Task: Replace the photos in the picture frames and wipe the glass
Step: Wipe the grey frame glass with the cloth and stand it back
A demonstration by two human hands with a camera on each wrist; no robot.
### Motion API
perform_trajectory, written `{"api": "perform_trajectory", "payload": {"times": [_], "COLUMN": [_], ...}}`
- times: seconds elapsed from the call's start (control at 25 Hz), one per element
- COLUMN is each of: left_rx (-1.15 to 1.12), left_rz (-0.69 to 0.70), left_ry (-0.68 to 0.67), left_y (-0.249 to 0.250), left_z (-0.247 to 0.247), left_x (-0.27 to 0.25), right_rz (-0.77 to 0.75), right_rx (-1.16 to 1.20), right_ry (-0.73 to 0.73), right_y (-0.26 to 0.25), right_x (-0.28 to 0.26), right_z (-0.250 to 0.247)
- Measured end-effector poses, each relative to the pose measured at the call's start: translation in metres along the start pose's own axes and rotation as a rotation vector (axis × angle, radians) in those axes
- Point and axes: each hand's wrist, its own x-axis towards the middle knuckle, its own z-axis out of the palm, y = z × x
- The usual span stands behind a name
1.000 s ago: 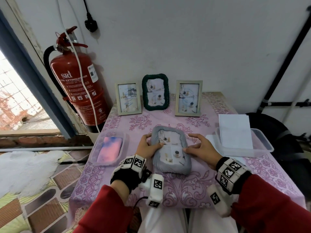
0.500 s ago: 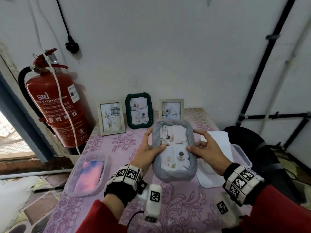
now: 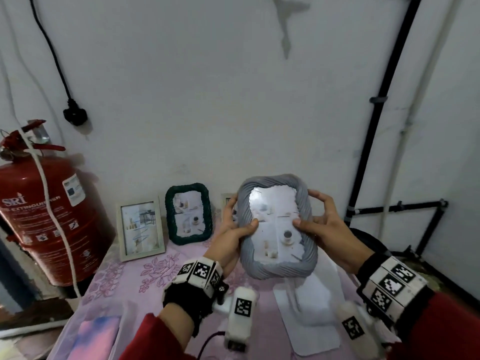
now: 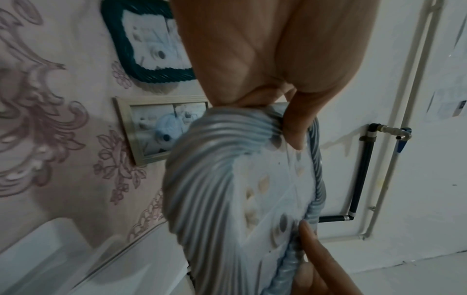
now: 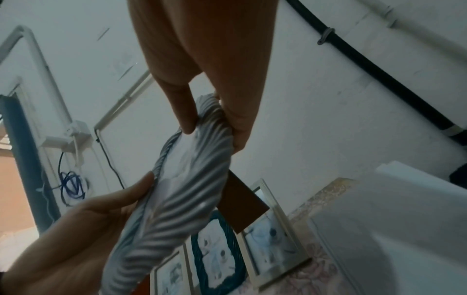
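A grey ribbed picture frame [image 3: 276, 227] with a photo behind its glass is held up above the table, tilted toward me. My left hand [image 3: 231, 229] grips its left edge, thumb on the glass, and my right hand [image 3: 322, 227] grips its right edge the same way. The left wrist view shows the grey frame [image 4: 202, 189] close up, the right wrist view the grey frame [image 5: 182, 199] with a brown stand flap [image 5: 240, 205] hanging off its back. A light wooden frame [image 3: 141, 227] and a dark green frame [image 3: 189, 214] stand against the wall; a third frame [image 3: 225, 201] is mostly hidden.
A red fire extinguisher [image 3: 44, 216] stands left of the table [image 3: 124, 276] with its pink flowered cloth. A clear tray with a pink-blue cloth [image 3: 96, 336] lies front left. White sheets in a clear tray [image 3: 311, 315] lie under my right hand.
Both hands have lifted the grey frame off the table and raised it toward the wall, tilting it more upright. My view has swung upward.
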Motion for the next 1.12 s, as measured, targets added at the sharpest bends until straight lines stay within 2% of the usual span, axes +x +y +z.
{"api": "perform_trajectory", "payload": {"times": [0.16,0.44,0.64,0.8,0.96,1.12], "left_rx": [0.035,0.179,0.613,0.851,1.116,1.252], "left_rz": [-0.009,0.001,0.16,0.229,0.202,0.148], "left_ry": [-0.076,-0.101,0.0,0.037,0.052,0.046], "left_y": [0.005,-0.003,-0.003,-0.003,-0.018,-0.032], "left_z": [0.011,0.019,0.014,0.005,-0.012,-0.025], "left_x": [0.038,0.1,0.152,0.191,0.22,0.237], "right_rz": [-0.017,-0.012,-0.023,-0.009,0.028,0.064], "right_rx": [0.027,0.025,-0.034,-0.015,0.021,0.038], "right_ry": [0.067,0.158,0.196,0.199,0.194,0.209], "right_y": [-0.012,-0.02,-0.02,-0.007,0.017,0.046], "right_x": [0.032,0.085,0.135,0.179,0.221,0.25], "right_z": [-0.019,-0.056,-0.081,-0.096,-0.109,-0.119]}}
